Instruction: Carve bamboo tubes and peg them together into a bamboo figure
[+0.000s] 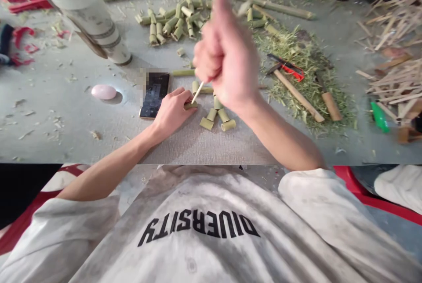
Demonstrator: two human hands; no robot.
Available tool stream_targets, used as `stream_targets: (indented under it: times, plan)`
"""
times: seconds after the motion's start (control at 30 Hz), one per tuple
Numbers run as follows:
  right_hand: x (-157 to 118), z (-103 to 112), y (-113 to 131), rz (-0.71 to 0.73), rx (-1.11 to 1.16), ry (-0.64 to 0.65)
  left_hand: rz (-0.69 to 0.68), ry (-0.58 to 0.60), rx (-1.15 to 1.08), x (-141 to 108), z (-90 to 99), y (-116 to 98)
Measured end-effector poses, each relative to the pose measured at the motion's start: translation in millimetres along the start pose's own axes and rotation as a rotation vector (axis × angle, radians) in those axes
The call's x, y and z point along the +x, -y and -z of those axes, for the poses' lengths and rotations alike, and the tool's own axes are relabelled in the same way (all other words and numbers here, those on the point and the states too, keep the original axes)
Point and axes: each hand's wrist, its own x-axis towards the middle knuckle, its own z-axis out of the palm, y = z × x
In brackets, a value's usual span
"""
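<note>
My left hand (173, 108) rests on the table beside a phone (154, 95), its fingers closed on a short green bamboo piece (191, 105). Raised above the table, my right hand (227, 54) is a fist with the thumb up, slightly blurred. A thin pale stick (198, 92) sticks out below that fist, its lower tip at the bamboo piece. Just right of my left hand, several short bamboo pieces (207, 123) lie arranged in a branching figure, partly hidden by my right hand.
A pile of cut bamboo (171, 23) lies at the back. On green shavings (296, 45) at right rest a wooden-handled hammer (298, 94), a red cutter (292, 71) and another handled tool (331, 106). A tall tumbler (95, 19) and pink oval object (103, 92) stand left; sticks (395, 76) lie far right.
</note>
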Motion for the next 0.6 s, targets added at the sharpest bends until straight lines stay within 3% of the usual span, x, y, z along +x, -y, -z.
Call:
stream_targets:
  times: [0.03,0.1,0.13,0.2,0.27,0.33,0.47,0.6]
  plan:
    - [-2.2,14.6,10.3,0.099,-0.076,-0.093,-0.007,0.007,0.007,-0.3,0.0,0.1]
    - [-12.9,48.8,22.6,0.182,-0.409,-0.157,-0.018,0.014,0.058,-1.2,-0.9,0.3]
    - [-20.6,68.0,22.3,0.186,-0.616,-0.129,-0.021,0.018,0.104,-1.8,-1.5,0.3]
    - [-37.2,108.9,8.6,0.079,-0.761,-0.1,-0.026,0.037,0.217,-3.0,-2.3,-0.3]
    - [-49.3,151.2,-15.7,-0.138,-1.053,-0.117,-0.034,0.057,0.291,-3.9,-0.6,-2.4]
    - [-52.5,192.1,-39.0,-0.28,-1.224,-0.084,-0.045,0.042,0.249,-4.4,4.7,-6.3]
    - [-36.1,259.1,-61.7,-0.469,-1.421,-0.172,-0.034,-0.01,-0.239,-2.1,22.3,-18.7]
    - [-16.0,299.0,-75.4,-0.642,-1.362,-0.025,0.145,0.103,-0.792,5.5,34.7,-32.5]
